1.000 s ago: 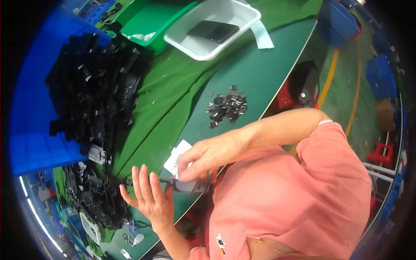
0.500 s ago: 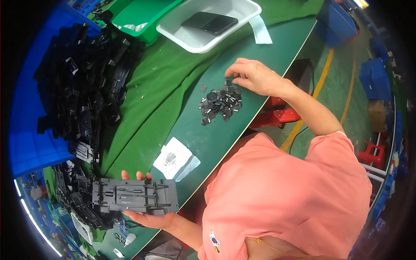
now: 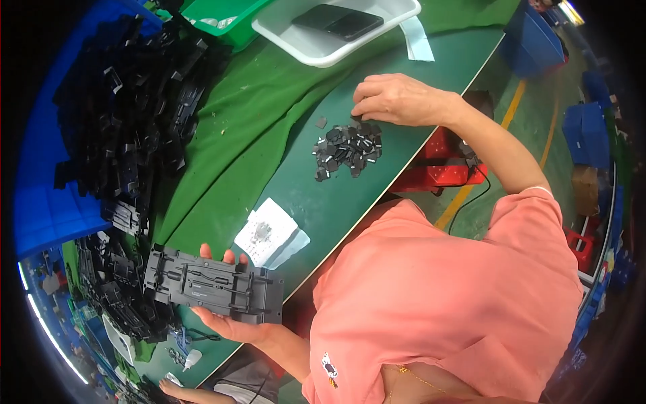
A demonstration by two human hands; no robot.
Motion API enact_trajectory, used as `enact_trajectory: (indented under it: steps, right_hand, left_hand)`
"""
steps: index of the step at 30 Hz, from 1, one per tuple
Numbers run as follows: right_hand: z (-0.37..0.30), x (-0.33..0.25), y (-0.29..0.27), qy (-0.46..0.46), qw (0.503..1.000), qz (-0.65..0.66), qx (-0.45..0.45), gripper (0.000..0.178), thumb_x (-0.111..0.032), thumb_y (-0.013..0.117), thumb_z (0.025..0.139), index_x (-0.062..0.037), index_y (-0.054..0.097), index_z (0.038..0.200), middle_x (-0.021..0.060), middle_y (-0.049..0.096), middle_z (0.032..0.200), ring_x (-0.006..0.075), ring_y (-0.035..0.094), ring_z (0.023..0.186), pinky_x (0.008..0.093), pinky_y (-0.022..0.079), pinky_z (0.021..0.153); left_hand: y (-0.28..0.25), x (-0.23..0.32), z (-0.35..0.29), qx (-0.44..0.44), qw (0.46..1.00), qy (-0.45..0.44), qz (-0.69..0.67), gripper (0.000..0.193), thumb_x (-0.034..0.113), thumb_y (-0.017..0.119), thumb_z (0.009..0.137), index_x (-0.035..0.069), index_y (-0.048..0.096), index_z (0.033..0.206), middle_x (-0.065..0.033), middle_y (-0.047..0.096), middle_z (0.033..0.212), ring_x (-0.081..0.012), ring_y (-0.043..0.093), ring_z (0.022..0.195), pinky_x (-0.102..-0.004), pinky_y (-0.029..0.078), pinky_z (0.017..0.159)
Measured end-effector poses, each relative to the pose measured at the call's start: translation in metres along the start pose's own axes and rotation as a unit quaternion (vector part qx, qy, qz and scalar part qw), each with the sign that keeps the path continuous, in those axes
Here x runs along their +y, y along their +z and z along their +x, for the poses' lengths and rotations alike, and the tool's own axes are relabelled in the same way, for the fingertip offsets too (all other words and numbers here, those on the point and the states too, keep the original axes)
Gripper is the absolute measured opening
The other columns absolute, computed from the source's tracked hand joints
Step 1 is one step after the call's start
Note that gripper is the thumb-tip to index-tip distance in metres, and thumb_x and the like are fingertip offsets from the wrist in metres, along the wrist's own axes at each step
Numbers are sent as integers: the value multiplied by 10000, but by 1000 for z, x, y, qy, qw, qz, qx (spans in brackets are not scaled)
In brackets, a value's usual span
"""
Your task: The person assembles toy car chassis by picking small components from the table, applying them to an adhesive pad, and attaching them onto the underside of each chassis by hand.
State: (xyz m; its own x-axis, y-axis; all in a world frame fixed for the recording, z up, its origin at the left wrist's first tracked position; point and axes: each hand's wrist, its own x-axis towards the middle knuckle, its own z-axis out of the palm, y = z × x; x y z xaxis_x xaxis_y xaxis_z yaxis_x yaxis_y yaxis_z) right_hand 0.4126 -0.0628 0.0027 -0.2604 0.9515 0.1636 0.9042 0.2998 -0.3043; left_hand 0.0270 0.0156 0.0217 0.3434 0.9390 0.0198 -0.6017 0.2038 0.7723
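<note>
My left hand [image 3: 225,325] holds a long black plastic chassis plate [image 3: 202,288] from below, with fingertips showing past its far edge and the thumb along the near one. Moulded bars and raised ribs cover its upturned face. My right hand [image 3: 398,101] is at the far edge of a heap of small flat black pieces [image 3: 346,149], some with white strips. Its thumb and fingers are pinched together, and a small black piece [image 3: 357,117] shows at the fingertips. One loose square piece [image 3: 321,123] lies just left of the heap.
Many black plastic parts [image 3: 134,114] are piled at the left by a blue bin [image 3: 50,219]. A white tray [image 3: 289,47] holds a dark flat object. A green tray [image 3: 235,34], white paper [image 3: 266,232] and green cloth [image 3: 232,148] are nearby. Another person's arm [image 3: 192,394] shows below.
My right hand has shifted slightly away from the heap, fingers pinched. The chassis plate has tilted in my left hand. Another person's arm has come into view at the lower left.
</note>
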Motion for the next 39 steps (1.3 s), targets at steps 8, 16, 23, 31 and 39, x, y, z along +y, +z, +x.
enact_trajectory:
  steps: [8, 16, 23, 31, 39]
  right_hand:
    - [5, -4, 29, -2, 989, -11, 145, 97, -31, 621, 741, -6, 581, 826, 92, 544, 834, 269, 565, 711, 356, 478, 619]
    - [9, -12, 23, 109, 980, 44, 162, 78, -30, 601, 757, 3, 589, 827, 105, 550, 815, 256, 567, 663, 342, 473, 596]
    - [15, -19, 19, 187, 972, 87, 110, 89, -60, 619, 784, 13, 603, 832, 115, 561, 802, 248, 574, 674, 339, 466, 607]
    - [40, -54, 8, 232, 931, 260, 112, 123, -61, 617, 829, 9, 626, 929, 60, 622, 767, 112, 609, 667, 246, 490, 607]
    - [104, -129, 51, -20, 945, 326, 6, 99, -27, 641, 799, -18, 643, 898, 94, 575, 823, 233, 577, 739, 310, 463, 638]
  left_hand:
    - [8, -3, -3, 58, 998, -8, 19, 676, 485, 354, 930, 66, 181, 1431, -233, 344, 1376, -340, 563, 1044, -475, 486, 881]
    - [7, -4, -3, 53, 999, -7, 1, 680, 480, 366, 929, 68, 169, 1433, -249, 345, 1368, -346, 579, 1032, -464, 502, 862]
    - [-5, -1, -6, 3, 999, -27, -43, 659, 443, 391, 938, 71, 173, 1437, -239, 325, 1397, -348, 535, 1106, -500, 441, 924]
    - [-10, -3, -5, 79, 992, 4, -100, 694, 497, 382, 917, 57, 199, 1422, -257, 362, 1362, -377, 556, 1056, -503, 474, 873]
    - [-21, 3, -16, 121, 988, 33, -94, 655, 484, 367, 918, 46, 259, 1393, -253, 390, 1332, -371, 556, 1044, -491, 476, 860]
